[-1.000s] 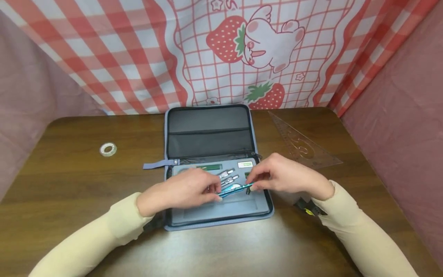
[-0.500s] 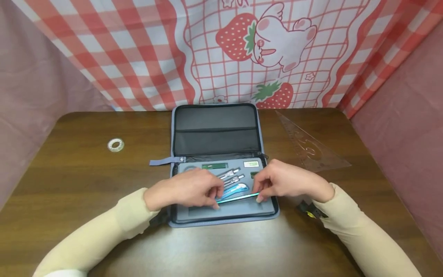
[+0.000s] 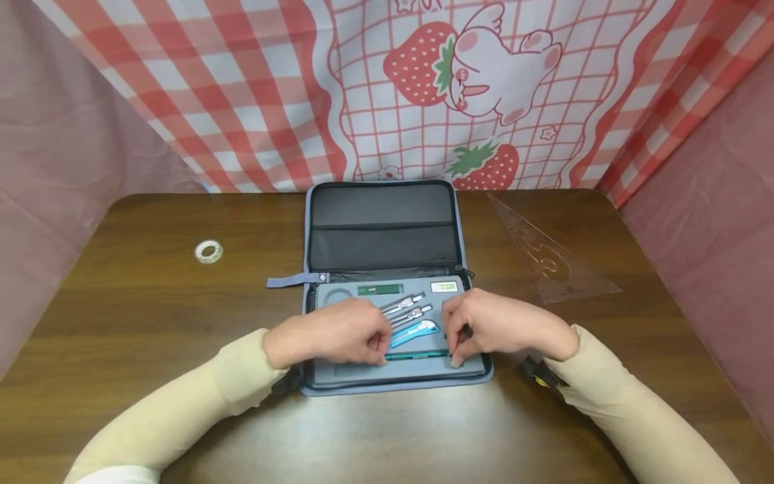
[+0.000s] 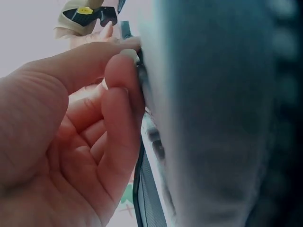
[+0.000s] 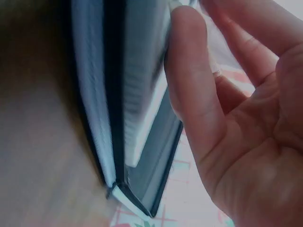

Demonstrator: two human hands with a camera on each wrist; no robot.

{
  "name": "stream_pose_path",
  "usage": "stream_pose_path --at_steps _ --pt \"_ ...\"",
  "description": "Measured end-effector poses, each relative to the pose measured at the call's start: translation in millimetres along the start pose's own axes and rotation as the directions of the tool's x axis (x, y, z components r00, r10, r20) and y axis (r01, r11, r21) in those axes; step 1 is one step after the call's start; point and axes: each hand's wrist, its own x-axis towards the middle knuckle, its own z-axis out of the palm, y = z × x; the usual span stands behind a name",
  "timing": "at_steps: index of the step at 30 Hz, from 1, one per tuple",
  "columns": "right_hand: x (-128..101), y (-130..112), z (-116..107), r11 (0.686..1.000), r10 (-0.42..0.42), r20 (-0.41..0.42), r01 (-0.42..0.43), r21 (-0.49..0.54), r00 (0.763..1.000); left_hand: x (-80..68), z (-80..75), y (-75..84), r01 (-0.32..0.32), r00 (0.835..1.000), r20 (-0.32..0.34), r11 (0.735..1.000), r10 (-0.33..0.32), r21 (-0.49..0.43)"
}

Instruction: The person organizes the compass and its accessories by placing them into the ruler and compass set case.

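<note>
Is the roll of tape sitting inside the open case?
No, the roll of tape lies on the bare table, well left of the open case.

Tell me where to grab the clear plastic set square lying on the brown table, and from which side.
Take the clear plastic set square by its long outer edge, coming from the table's right side. It lies flat on the brown wooden table, so slide a fingertip under that thin edge first. Nothing crowds that side; the open grey zip case sits to its left.

Head view: high, facing forward and down over the table (image 3: 121, 302), taking in the open case (image 3: 381, 222) and both hands. Wrist views: very close, low beside the case's edge (image 5: 94, 118), each filled by fingers (image 4: 118, 109).
</note>
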Motion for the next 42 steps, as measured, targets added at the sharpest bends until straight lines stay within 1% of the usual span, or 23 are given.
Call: stream_pose_path --at_steps 1,4,8,13,18,20,21,23,24,26,27,29,30,32,35,37,39,42 --pt "1 0 2 1.000 -0.016 -0.009 0.016 -0.010 1.000 0.2 0.6 0.3 0.007 1.000 -0.005 1.000 -0.007 0.001" --pt "4 2 6 0.999 -0.023 -0.027 0.022 -0.031 0.999 0.6 1.9 1.1 0.018 1.000 -0.011 1.000 -0.018 -0.006" --pt "8 4 9 0.999 0.000 -0.036 -0.001 -0.046 0.999 1.6 2.1 0.4 0.025 1.000 0.004 0.999 -0.025 -0.027" --pt "10 7 8 0.999 0.043 -0.028 -0.043 0.002 0.999 2.3 0.5 -0.9 0.033 0.999 0.036 0.998 -0.032 -0.046" --pt "8 11 6 0.997 0.065 -0.012 -0.065 0.032 0.998 4.6 0.1 -1.2 0.029 0.998 0.050 0.998 -0.026 -0.060" --pt "7 11 6 0.997 0.070 -0.010 -0.069 0.033 0.998 4.8 -0.8 -1.9 0.008 0.999 0.052 0.998 -0.005 -0.065" --pt "6 11 6 0.997 0.070 -0.010 -0.069 0.033 0.998 4.4 -1.9 -2.5 -0.012 0.999 0.048 0.998 0.015 -0.060" --pt "7 11 6 0.998 0.066 -0.011 -0.066 0.025 0.998 0.7 -6.2 -4.5 -0.055 0.998 0.020 0.997 0.056 -0.049" --pt "7 11 6 0.998 0.063 -0.011 -0.063 0.025 0.998 -2.6 -9.0 -6.1 -0.079 0.997 -0.006 0.996 0.078 -0.036" --pt "9 11 6 0.998 0.061 -0.007 -0.061 0.026 0.998 -13.0 -16.8 -10.5 -0.103 0.992 -0.074 0.995 0.103 0.002" --pt "10 12 7 0.998 0.060 -0.006 -0.060 0.027 0.998 -19.7 -21.0 -13.4 -0.099 0.988 -0.113 0.995 0.101 0.025" --pt "10 12 7 0.997 0.064 -0.004 -0.064 0.033 0.998 -35.9 -30.3 -19.9 -0.054 0.982 -0.177 0.997 0.063 0.055" --pt "10 12 8 0.997 0.066 -0.003 -0.065 0.036 0.998 -45.0 -34.0 -23.8 -0.018 0.978 -0.205 0.997 0.033 0.073" --pt "10 13 7 0.997 0.070 -0.003 -0.070 0.037 0.998 -65.2 -39.7 -33.1 0.069 0.970 -0.238 0.993 -0.045 0.097" --pt "10 13 8 0.997 0.061 -0.005 -0.061 0.042 0.998 -96.8 -40.0 -48.8 0.192 0.955 -0.250 0.973 -0.157 0.125" --pt "10 14 8 0.997 0.060 -0.005 -0.060 0.051 0.998 -117.5 -37.1 -57.5 0.263 0.945 -0.234 0.956 -0.229 0.129" --pt "10 13 8 0.996 0.067 -0.001 -0.067 0.059 0.998 -135.6 -33.1 -65.7 0.313 0.936 -0.210 0.941 -0.282 0.128" --pt "9 13 9 0.995 0.077 0.001 -0.077 0.066 0.997 -158.3 -27.9 -73.5 0.372 0.920 -0.171 0.922 -0.351 0.108"
